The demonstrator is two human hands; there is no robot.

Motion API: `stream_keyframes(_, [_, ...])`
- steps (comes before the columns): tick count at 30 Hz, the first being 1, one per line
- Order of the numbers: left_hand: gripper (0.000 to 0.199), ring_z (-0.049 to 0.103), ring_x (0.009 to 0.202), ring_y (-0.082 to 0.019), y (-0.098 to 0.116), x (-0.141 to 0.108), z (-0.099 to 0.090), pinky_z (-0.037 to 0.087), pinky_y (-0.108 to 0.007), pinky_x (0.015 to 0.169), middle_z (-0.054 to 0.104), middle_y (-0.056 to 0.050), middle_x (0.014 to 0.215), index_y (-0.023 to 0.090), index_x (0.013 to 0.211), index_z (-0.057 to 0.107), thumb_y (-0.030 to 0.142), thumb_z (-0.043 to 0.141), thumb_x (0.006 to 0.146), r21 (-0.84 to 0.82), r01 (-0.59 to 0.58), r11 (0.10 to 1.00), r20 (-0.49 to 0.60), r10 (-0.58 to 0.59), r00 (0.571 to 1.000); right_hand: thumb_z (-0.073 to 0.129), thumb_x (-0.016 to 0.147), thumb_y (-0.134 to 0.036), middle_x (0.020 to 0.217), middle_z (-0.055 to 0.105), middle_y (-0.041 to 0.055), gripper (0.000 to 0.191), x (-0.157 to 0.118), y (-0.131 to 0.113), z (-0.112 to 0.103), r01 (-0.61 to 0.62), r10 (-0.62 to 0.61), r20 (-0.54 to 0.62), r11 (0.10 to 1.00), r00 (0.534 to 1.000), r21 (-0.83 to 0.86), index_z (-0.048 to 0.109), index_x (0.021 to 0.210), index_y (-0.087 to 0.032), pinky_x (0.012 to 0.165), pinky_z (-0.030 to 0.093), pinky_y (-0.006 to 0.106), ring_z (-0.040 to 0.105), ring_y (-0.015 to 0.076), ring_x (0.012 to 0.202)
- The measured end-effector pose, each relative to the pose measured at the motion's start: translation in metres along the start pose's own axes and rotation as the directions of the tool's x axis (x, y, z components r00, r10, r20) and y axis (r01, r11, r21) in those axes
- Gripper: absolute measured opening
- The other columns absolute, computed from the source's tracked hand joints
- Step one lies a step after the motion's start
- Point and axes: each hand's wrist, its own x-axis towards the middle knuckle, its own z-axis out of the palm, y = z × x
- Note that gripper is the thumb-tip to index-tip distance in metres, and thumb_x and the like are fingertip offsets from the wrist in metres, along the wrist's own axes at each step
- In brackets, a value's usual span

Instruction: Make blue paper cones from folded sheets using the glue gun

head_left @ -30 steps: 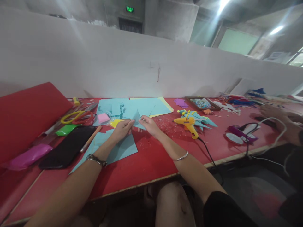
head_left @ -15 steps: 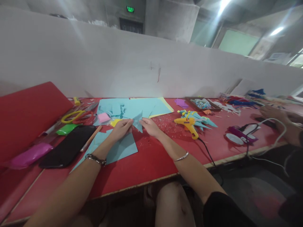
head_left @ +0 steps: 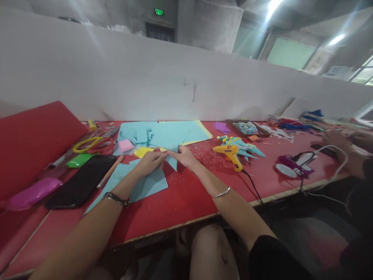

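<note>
Left hand (head_left: 151, 162) and right hand (head_left: 185, 157) were pinched close together on a small blue paper (head_left: 173, 162) between them; fingers covered part of it, so its full shape was unclear. Beneath the left wrist, a blue sheet (head_left: 154, 182) was partly hidden. Right of both hands, a glue gun (head_left: 231, 153) blocked some blue paper spikes (head_left: 257, 150).

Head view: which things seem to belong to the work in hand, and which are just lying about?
Likely part of the work:
folded blue paper, in the right hand, with the left hand at its edge
nearest blue sheets, similar in colour

Apparently just lying about, untouched:
yellow glue gun
green packet
magenta packet
purple paper
</note>
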Motion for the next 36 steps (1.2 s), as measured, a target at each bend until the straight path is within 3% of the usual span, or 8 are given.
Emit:
stream_keyframes(8, [0.044, 0.041, 0.042, -0.009, 0.003, 0.001, 0.005, 0.031, -0.021, 0.048, 0.047, 0.002, 0.041, 0.018, 0.043, 0.046, 0.041, 0.038, 0.079, 0.0, -0.009, 1.0, -0.026, 0.009, 1.0, 0.053, 0.071, -0.046, 0.056, 0.051, -0.0042, 0.03, 0.005, 0.008, 0.001, 0.059, -0.061, -0.028, 0.995, 0.998, -0.076, 0.051, 0.066, -0.017, 0.051, 0.036, 0.02, 0.045, 0.0083, 0.055])
stream_keyframes(17, [0.037, 0.042, 0.042, -0.009, 0.0, 0.002, 0.005, 0.031, -0.02, 0.047, 0.05, 0.003, 0.041, 0.018, 0.049, 0.053, 0.04, 0.043, 0.076, -0.051, 0.004, 0.999, 0.011, -0.004, 1.0, 0.058, 0.064, -0.038, 0.061, 0.051, -0.0037, 0.022, 0.002, 0.003, -0.001, 0.156, -0.169, -0.083, 0.977, 0.982, -0.145, 0.052, 0.065, -0.017, 0.06, 0.038, 0.023, 0.045, 0.0096, 0.06])
stream_keyframes(22, [0.038, 0.041, 0.041, -0.009, 0.001, 0.002, 0.004, 0.031, -0.02, 0.045, 0.05, 0.003, 0.041, 0.017, 0.052, 0.055, 0.043, 0.042, 0.077, -0.1, 0.005, 0.995, 0.022, -0.002, 1.0, 0.047, 0.074, -0.04, 0.051, 0.033, -0.0054, 0.028, 0.001, 0.002, 0.001, 0.142, -0.182, -0.189, 0.968, 0.965, -0.206, 0.04, 0.055, -0.02, 0.052, 0.03, 0.022, 0.033, 0.009, 0.053])
stream_keyframes(26, [0.04, 0.04, 0.041, -0.008, 0.003, 0.002, 0.005, 0.031, -0.02, 0.046, 0.051, 0.002, 0.041, 0.017, 0.048, 0.052, 0.043, 0.043, 0.077, -0.151, 0.005, 0.989, 0.063, 0.005, 0.998, 0.045, 0.075, -0.038, 0.05, 0.023, -0.0055, 0.034, -0.001, 0.001, 0.004, 0.141, -0.176, -0.259, 0.979, 0.95, -0.147, 0.028, 0.051, -0.02, 0.049, 0.024, 0.023, 0.026, 0.0083, 0.051])
stream_keyframes(29, [0.04, 0.04, 0.04, -0.008, 0.003, 0.002, 0.005, 0.031, -0.021, 0.044, 0.051, 0.001, 0.041, 0.016, 0.051, 0.054, 0.046, 0.044, 0.076, -0.241, 0.041, 0.97, 0.093, -0.019, 0.996, 0.046, 0.075, -0.037, 0.05, 0.027, -0.0055, 0.031, -0.002, -0.001, 0.003, 0.131, -0.156, -0.253, 0.985, 0.955, -0.112, 0.035, 0.051, -0.019, 0.048, 0.025, 0.023, 0.028, 0.0079, 0.05])
stream_keyframes(31, [0.04, 0.04, 0.04, -0.008, 0.001, 0.001, 0.005, 0.03, -0.021, 0.044, 0.052, 0.001, 0.041, 0.016, 0.054, 0.056, 0.047, 0.045, 0.076, -0.302, 0.073, 0.951, 0.096, -0.046, 0.994, 0.046, 0.075, -0.036, 0.053, 0.036, -0.0049, 0.023, -0.001, -0.002, 0.001, 0.135, -0.151, -0.229, 0.987, 0.962, -0.083, 0.048, 0.06, -0.018, 0.05, 0.029, 0.022, 0.034, 0.0084, 0.052])
stream_keyframes(33, [0.04, 0.041, 0.039, -0.008, -0.001, 0.002, 0.003, 0.03, -0.021, 0.044, 0.051, 0.001, 0.04, 0.016, 0.054, 0.058, 0.047, 0.046, 0.075, -0.372, 0.106, 0.922, 0.061, -0.09, 0.994, 0.047, 0.075, -0.033, 0.059, 0.043, -0.0043, 0.018, 0.0, -0.004, -0.003, 0.156, -0.158, -0.19, 0.987, 0.969, -0.027, 0.056, 0.08, -0.018, 0.052, 0.034, 0.022, 0.04, 0.009, 0.054])
stream_keyframes(36, [0.04, 0.04, 0.038, -0.008, -0.005, 0.004, 0.002, 0.031, -0.021, 0.045, 0.046, 0.002, 0.035, 0.016, 0.048, 0.056, 0.045, 0.046, 0.074, -0.461, 0.125, 0.879, -0.026, -0.154, 0.988, 0.048, 0.074, -0.024, 0.077, 0.051, -0.0028, 0.033, 0.001, -0.007, -0.009, 0.235, -0.233, -0.057, 0.972, 0.971, 0.026, 0.052, 0.107, -0.024, 0.063, 0.041, 0.021, 0.047, 0.0082, 0.063])
